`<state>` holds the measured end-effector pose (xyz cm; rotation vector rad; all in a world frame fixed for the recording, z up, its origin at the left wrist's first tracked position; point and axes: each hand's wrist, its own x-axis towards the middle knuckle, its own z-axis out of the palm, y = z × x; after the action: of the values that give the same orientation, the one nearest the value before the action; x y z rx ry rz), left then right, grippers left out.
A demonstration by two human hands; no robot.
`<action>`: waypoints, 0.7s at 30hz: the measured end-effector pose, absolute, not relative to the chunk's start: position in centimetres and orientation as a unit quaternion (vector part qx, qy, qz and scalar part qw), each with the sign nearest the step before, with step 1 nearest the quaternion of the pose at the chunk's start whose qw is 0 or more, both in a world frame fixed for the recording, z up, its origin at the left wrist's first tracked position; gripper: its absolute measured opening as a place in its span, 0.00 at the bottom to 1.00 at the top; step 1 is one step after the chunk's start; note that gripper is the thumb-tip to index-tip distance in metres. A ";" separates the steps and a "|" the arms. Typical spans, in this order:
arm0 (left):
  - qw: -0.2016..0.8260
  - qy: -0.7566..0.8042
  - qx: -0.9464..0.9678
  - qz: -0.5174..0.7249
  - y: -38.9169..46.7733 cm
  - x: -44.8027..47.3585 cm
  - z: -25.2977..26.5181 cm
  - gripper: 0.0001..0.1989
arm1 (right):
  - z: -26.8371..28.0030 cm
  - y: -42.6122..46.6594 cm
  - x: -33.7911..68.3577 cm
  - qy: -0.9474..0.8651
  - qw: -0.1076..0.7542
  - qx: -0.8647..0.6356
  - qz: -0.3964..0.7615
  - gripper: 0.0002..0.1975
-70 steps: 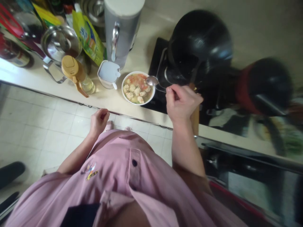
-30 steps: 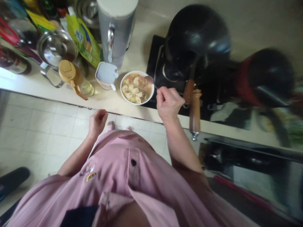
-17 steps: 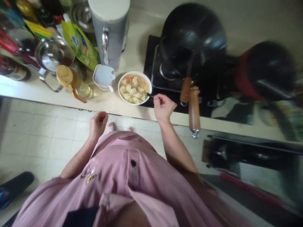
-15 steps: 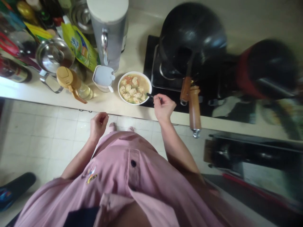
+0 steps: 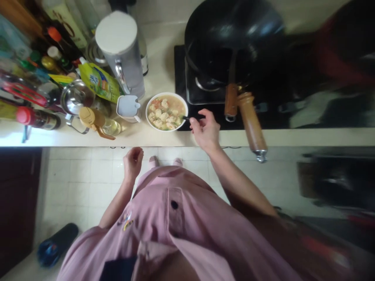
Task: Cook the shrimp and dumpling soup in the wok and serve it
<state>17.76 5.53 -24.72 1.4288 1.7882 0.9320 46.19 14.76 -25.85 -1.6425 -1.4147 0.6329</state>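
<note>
On the counter a white bowl (image 5: 148, 113) holds soup with pale lumps and reddish bits. A dark-handled utensil (image 5: 186, 118) rests at the bowl's right rim, its lower end hidden in the soup. My right hand (image 5: 206, 130) is beside the bowl, with the thumb at this handle, the index finger raised and bent, and the other fingers curled under. My left hand (image 5: 133, 162) hangs just in front of the counter edge, fingers curled to the thumb; I see nothing in it. A lidded square jar (image 5: 128, 109) stands left of the bowl.
A black wok (image 5: 234, 35) sits on the stove, with wooden handles (image 5: 253, 125) reaching over the counter's front edge. Left of the bowl are a tall pitcher (image 5: 124, 58), an oil bottle (image 5: 109, 125), a yellow-green pouch (image 5: 101, 82) and several condiment bottles.
The view has turned and shifted, so the counter edge now lies level. My right index finger has lifted away from the thumb. My left hand remains curled below the counter edge.
</note>
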 end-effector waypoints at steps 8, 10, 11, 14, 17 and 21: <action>0.510 0.562 0.586 0.285 6.1 20.1 -21.9 0.16 | -20.8 4.8 51.2 -0.583 0.364 -0.662 0.300 0.12; 0.599 0.478 0.598 0.236 7.0 22.7 -22.1 0.18 | -20.3 2.4 53.5 -0.528 0.383 -0.687 0.319 0.13; 0.646 0.433 0.589 0.218 7.5 24.6 -22.4 0.20 | -20.2 1.4 54.7 -0.494 0.399 -0.704 0.319 0.14; 0.776 0.312 0.509 0.203 9.1 32.2 -23.6 0.25 | -20.7 -0.3 58.4 -0.410 0.440 -0.740 0.302 0.18; 0.849 0.265 0.392 0.237 10.2 40.7 -24.2 0.30 | -21.4 -1.6 61.7 -0.356 0.462 -0.753 0.303 0.21; 0.887 0.267 0.212 0.313 11.3 48.8 -22.9 0.25 | -22.2 -4.0 65.7 -0.297 0.438 -0.788 0.314 0.25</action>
<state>48.80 11.25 -22.93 0.4402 0.5561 0.6499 65.66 -3.97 -22.18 -1.9583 -0.7388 0.7802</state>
